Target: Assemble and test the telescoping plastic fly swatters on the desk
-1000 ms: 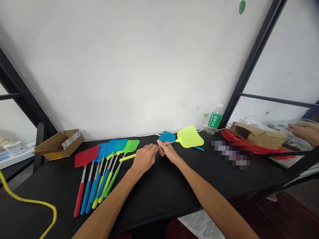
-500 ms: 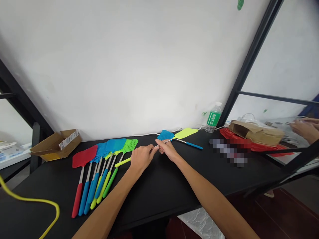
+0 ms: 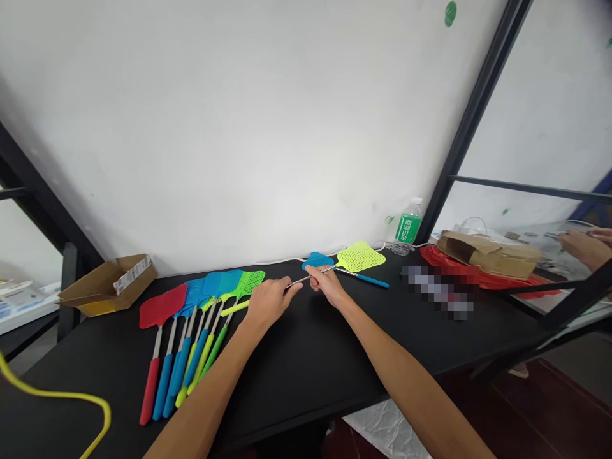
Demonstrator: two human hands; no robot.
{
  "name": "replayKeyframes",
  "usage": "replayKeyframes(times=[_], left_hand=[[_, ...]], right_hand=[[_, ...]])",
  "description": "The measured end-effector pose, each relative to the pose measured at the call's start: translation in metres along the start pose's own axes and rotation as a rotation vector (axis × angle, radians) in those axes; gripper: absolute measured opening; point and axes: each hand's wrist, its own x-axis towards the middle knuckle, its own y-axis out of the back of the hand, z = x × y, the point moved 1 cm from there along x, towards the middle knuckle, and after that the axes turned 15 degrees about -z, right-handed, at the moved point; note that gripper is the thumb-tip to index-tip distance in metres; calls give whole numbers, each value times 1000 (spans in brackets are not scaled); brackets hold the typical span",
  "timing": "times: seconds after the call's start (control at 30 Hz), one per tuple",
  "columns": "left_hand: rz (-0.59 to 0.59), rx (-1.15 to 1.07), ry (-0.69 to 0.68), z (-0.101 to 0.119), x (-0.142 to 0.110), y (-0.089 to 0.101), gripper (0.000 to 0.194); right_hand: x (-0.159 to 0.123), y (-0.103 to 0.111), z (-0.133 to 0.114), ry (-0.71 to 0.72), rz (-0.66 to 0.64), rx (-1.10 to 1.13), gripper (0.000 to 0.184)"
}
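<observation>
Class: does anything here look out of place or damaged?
Yes: one blue fly swatter lies apart beyond the right hand, its handle pointing right, while the row of swatters at left points handles toward the viewer. The cardboard box at right looks crumpled.

Your left hand [image 3: 268, 305] wraps the handle end of a yellow-green swatter [image 3: 362, 257] while your right hand [image 3: 326, 284] grips its metal shaft nearer the head. Behind lies a blue swatter [image 3: 373, 280]; whether the two touch is hard to tell. To your left, a row of coloured swatters [image 3: 196, 355] lies on the black table [image 3: 306, 363].
</observation>
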Motion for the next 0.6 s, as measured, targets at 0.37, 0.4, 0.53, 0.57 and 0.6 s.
replayKeyframes(times=[0.37, 0.4, 0.53, 0.57, 0.6], left_hand=[[-7, -18, -104, -5, 2, 2, 36], [-11, -14, -105, -5, 2, 3, 36], [-24, 10, -95, -7, 1, 5, 37], [-26, 14, -97, -8, 0, 6, 37], [-25, 17, -100, -7, 0, 6, 37]], right_hand=[[0, 9, -6, -1, 6, 24, 51], [0, 10, -7, 0, 11, 32, 50], [0, 16, -6, 29, 39, 70, 45], [0, 18, -5, 36, 51, 79, 46], [0, 18, -4, 41, 66, 84, 46]])
